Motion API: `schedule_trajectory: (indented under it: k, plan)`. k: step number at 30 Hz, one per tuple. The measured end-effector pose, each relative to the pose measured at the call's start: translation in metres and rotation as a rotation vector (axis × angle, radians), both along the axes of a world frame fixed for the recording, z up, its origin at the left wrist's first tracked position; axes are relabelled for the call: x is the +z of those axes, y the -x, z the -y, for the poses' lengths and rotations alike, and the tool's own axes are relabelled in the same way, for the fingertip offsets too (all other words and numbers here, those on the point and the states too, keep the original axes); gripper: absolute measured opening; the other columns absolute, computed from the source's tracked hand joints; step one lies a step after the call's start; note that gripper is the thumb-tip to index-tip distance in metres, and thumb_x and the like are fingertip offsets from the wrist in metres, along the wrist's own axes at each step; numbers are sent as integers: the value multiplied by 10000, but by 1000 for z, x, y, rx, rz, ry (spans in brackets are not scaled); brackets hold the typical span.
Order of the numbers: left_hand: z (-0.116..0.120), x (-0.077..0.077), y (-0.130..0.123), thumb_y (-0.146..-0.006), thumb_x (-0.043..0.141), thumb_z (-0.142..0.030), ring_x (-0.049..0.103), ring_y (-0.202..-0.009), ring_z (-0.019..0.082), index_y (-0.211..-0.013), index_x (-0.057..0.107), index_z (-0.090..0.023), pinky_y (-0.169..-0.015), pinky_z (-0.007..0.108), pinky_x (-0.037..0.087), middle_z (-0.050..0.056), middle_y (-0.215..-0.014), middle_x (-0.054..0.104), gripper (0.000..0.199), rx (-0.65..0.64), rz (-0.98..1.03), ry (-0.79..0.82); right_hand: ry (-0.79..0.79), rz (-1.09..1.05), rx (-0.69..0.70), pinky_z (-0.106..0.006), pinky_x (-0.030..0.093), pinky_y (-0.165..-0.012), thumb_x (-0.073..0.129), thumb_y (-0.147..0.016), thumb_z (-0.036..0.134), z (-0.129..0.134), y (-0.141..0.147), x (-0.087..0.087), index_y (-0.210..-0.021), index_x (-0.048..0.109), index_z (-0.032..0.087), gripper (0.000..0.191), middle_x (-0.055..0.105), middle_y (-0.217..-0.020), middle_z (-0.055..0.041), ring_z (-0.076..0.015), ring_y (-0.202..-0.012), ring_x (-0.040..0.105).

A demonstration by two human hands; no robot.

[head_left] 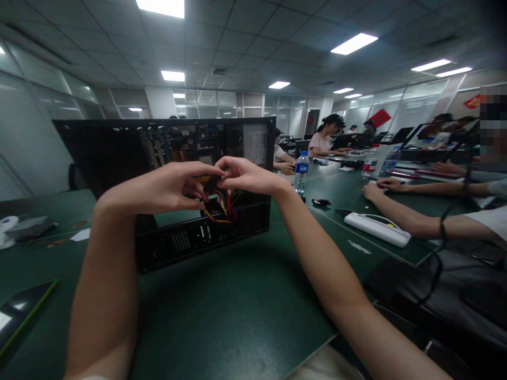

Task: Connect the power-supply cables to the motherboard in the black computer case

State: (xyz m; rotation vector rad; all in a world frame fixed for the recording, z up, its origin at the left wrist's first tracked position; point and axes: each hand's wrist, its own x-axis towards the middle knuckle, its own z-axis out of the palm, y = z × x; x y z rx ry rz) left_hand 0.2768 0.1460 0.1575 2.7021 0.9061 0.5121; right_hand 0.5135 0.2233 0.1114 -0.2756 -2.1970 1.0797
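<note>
An open black computer case (pixel 202 248) stands on the table in front of me, its circuit board and silver-labelled power supply (pixel 255 145) visible inside. A bundle of coloured cables (pixel 226 206) hangs in the opening, with yellow, red and black strands. My left hand (pixel 168 187) reaches in from the left, its thumb and fingers closed at the end of a yellow cable (pixel 214 218). Beside it, my right hand (pixel 245 176) has curled fingers pinched together above the bundle, close to my left fingertips. Whatever lies between the right fingers is hidden.
A water bottle (pixel 301 173) stands right of the case. Further right lies a white power strip (pixel 376 229), near a co-worker's forearms (pixel 400 203). A green-edged dark panel (pixel 24 311) and a grey object (pixel 29 228) are on the left of the green table (pixel 222 311).
</note>
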Motion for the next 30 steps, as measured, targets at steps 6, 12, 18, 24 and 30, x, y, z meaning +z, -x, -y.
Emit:
schedule_trajectory:
  k: [6, 12, 18, 24, 30]
  plan:
    - [0, -3, 7, -836, 752, -334, 675, -1251, 280, -1638, 319, -276, -977, 362, 593, 132, -1489, 620, 913, 98, -101, -37, -17, -28, -6, -196, 548, -612, 720, -889, 246, -11, -7, -1, -1132, 538, 178, 311, 643, -792, 44, -94, -658, 617]
    - [-4, -7, 18, -793, 785, -370, 650, -1301, 285, -1654, 285, -318, -996, 342, 570, 116, -1543, 576, 997, 219, -217, -45, -63, -43, -41, -207, 539, -628, 732, -903, 294, -14, -16, 2, -1249, 565, 166, 405, 611, -790, 41, -100, -675, 591]
    - [-3, -5, 16, -813, 757, -343, 713, -1195, 256, -1384, 682, -257, -1018, 332, 549, 76, -1373, 716, 582, 317, -375, -43, -80, -69, -68, -214, 531, -643, 727, -913, 324, -13, -22, 6, -1237, 588, 159, 390, 568, -749, 52, -101, -681, 567]
    - [-5, -5, -1, -851, 696, -307, 778, -842, 198, -984, 833, -283, -786, 272, 590, 2, -970, 829, 192, 194, -272, -36, -106, -128, -92, -200, 494, -631, 742, -906, 335, -17, -28, 9, -1253, 598, 151, 418, 596, -786, 34, -104, -710, 577]
    - [4, -1, -13, -901, 644, -408, 756, -900, 226, -1114, 769, -221, -805, 323, 596, 58, -1019, 807, 310, 234, -37, -244, -104, -124, -78, -215, 532, -654, 730, -910, 320, -16, -25, 9, -1260, 628, 142, 405, 673, -905, -10, -115, -756, 613]
